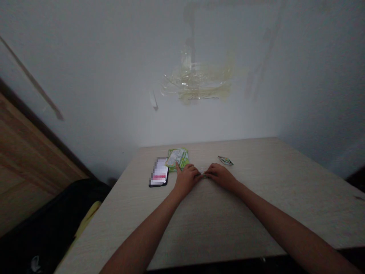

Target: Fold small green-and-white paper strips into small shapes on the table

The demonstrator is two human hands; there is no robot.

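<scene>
My left hand (188, 177) and my right hand (221, 176) meet over the middle of the table, fingertips nearly touching. Between them they pinch a small, pale, thin thing (203, 173), too small and dim to name. The left thumb sticks up in front of a green and white printed packet (178, 156), which lies flat just behind that hand. Beyond my right hand rests a small folded green and white wrapper (225, 160), apart from the fingers.
A phone (159, 173) with a lit screen lies left of the packet, its corner under the packet's edge. The pale wooden table (222, 228) meets a wall (114, 76) marked with old tape (199, 83). Dark cloth (62, 213) hangs at the left.
</scene>
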